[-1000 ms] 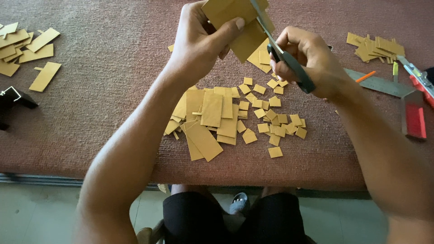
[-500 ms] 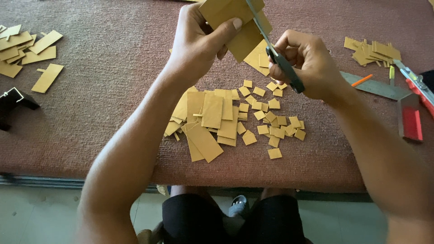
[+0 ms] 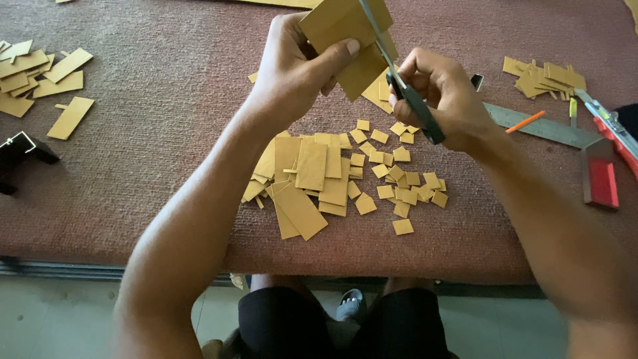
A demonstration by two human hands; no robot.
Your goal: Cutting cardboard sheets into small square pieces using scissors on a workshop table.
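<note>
Head view. The left hand [image 3: 292, 70] holds a tan card sheet [image 3: 345, 26] raised above the table, thumb pressed on its near face and the other fingers curled behind it. The right hand [image 3: 442, 93] is closed through the dark handles of a pair of scissors [image 3: 405, 90]; the blades run up across the sheet's right edge, and how far they are parted cannot be told.

Below the hands, cut strips [image 3: 309, 176] lie stacked and overlapping, with small squares [image 3: 395, 176] scattered just beside them on the reddish-brown table cover [image 3: 166, 133].

Risks, as a judgement:
- The left thumb sits near the blade line; a cut drifting left could nick it.
- The sheet is gripped at one side only; flexing under the blades would give a crooked edge and an uneven piece.
- Freed offcuts drop into the mixed heap, so pieces of different size may become confused.
- The squares nearest the table edge could slide off to the floor.

Well apart to the right lie a metal ruler [image 3: 545, 126] and a red utility knife [image 3: 615, 129].
</note>
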